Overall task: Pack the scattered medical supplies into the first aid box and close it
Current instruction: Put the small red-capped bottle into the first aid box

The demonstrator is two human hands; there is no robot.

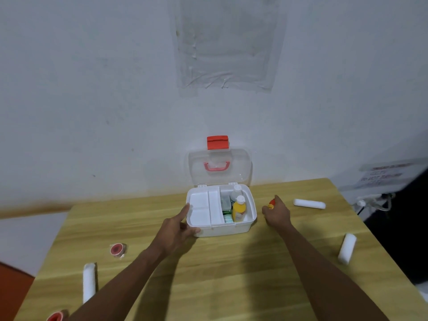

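Observation:
The white first aid box stands open on the wooden table, its clear lid upright against the wall. A white tray fills its left half. Upright in the right half are a yellow bottle and a white bottle. My left hand grips the box's front left corner. My right hand, just right of the box, is closed around a small red and yellow item. White bandage rolls lie at the right, far right and front left. A red tape roll lies left of my arm.
Another red roll sits at the bottom left table edge. The table ends at the wall behind the box. Cables and a paper sign are beyond the right edge, with a dark area below them.

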